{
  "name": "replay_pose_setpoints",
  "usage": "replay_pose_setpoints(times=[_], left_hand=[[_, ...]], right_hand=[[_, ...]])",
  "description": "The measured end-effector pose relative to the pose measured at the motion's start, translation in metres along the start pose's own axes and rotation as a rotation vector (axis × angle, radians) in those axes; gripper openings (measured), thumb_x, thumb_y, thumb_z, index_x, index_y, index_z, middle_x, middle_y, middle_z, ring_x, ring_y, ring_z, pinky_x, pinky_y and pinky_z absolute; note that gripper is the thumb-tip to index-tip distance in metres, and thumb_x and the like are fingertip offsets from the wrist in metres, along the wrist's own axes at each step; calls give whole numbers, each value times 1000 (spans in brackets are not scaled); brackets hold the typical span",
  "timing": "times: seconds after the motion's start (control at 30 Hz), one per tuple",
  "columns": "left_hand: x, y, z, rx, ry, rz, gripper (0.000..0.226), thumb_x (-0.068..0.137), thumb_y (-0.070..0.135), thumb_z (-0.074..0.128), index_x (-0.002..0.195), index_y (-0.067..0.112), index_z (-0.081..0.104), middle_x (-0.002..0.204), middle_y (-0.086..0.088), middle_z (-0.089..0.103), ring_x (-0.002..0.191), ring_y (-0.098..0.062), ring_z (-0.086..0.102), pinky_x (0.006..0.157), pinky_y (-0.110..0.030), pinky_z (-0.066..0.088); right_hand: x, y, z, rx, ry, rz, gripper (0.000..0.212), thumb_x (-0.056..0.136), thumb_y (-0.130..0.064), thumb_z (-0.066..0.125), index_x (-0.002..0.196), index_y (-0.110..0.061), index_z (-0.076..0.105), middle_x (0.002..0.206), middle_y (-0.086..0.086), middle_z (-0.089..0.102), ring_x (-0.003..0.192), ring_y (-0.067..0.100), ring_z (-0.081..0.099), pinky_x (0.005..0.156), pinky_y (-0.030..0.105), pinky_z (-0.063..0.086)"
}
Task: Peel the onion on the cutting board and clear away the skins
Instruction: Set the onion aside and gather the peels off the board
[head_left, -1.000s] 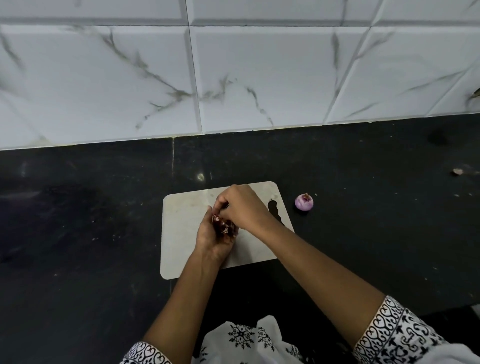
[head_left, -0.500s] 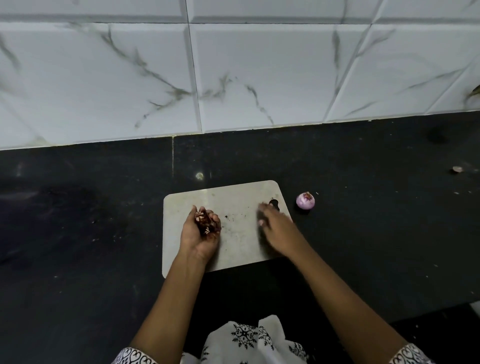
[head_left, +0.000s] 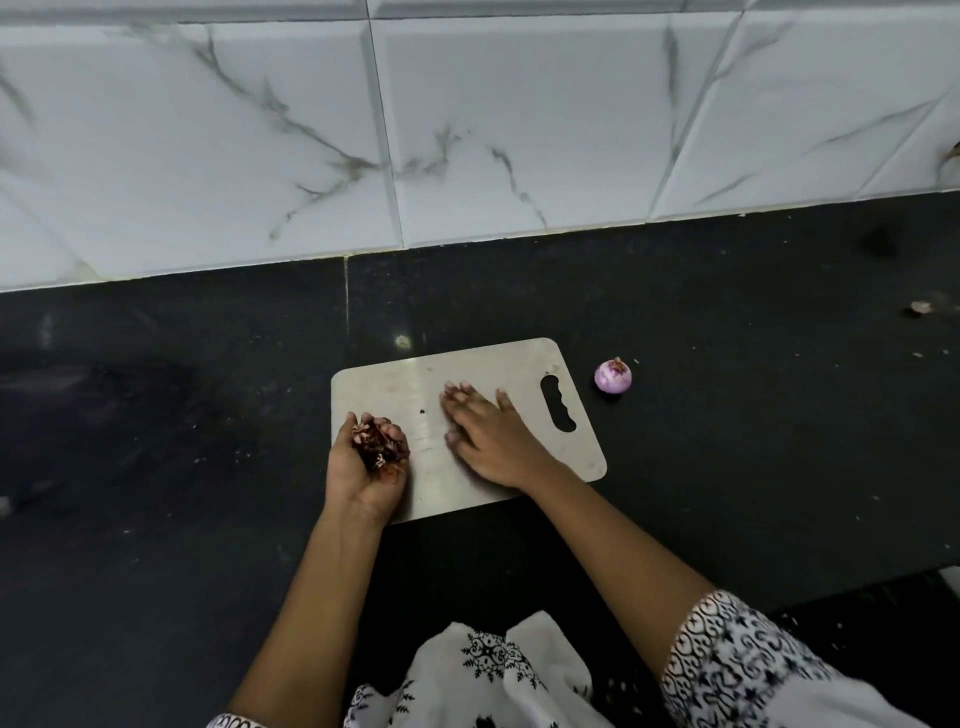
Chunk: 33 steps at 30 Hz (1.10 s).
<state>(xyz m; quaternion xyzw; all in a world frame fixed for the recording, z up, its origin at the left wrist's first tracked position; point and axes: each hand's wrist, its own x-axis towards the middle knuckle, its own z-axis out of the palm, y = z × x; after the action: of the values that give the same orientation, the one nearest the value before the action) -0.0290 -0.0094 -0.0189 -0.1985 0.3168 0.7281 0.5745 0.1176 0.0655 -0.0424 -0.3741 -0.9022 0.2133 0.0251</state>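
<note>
Peeled onion (head_left: 613, 375): on the tabletop (head_left: 727, 415) just off the right end of the board (head_left: 519, 374), beside its handle slot (head_left: 557, 404) and apart from both hands. Gathered skins (head_left: 376, 441): bunched in the curled fingers of the left hand (head_left: 363, 467), palm up at the board's left edge. One loose scrap (head_left: 422, 412) lies on the board between the hands, just left of the right hand (head_left: 493, 436), whose straight fingers (head_left: 457, 395) lie flat on the board; a leftward sweep toward the cupped palm looks likely next.

Purple onion (head_left: 613, 375), grey cutting board (head_left: 483, 366), black-and-white patterned sleeve (head_left: 727, 660)
</note>
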Motion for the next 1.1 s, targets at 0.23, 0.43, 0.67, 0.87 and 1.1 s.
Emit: replay_pose_setpoints(times=[0.23,0.43,0.67,0.87,1.1], left_hand=[[-9,11,-9,-14,-20,62,33,98,26,41,68,15,49,45,4,55,39,-8,53,45,-14,46],[-24,1,-16,-15,6,33,32,97,25,43,68,14,51,46,3,55,39,-9,54,45,-16,48],[-50,-58,-4,46,-10,-77,33,97,25,44,66,15,50,45,2,55,38,-10,54,44,-16,48],[-94,-141,11,75,-115,-189,30,95,28,46,69,17,55,62,0,58,63,-12,57,70,-26,50],[-171,-255,-11,250,-288,-380,28,95,25,46,78,14,65,78,-2,67,73,-15,70,69,-29,59]], right_hand=[[-13,-30,15,-85,-24,-358,47,100,-33,32,142,-11,34,151,8,33,141,18,25,115,39,14],[-96,-11,6,310,253,-174,42,92,-44,46,83,-12,73,82,4,74,79,12,69,73,27,52],[-106,-32,-30,1861,552,546,35,92,-21,53,59,-10,53,53,4,53,53,16,55,63,31,51],[-152,-52,-48,1918,943,509,28,93,-11,50,66,-12,58,59,1,61,61,12,62,63,24,52],[-272,-28,-45,1776,1212,630,22,95,-11,47,89,1,65,95,16,69,95,25,67,90,39,52]])
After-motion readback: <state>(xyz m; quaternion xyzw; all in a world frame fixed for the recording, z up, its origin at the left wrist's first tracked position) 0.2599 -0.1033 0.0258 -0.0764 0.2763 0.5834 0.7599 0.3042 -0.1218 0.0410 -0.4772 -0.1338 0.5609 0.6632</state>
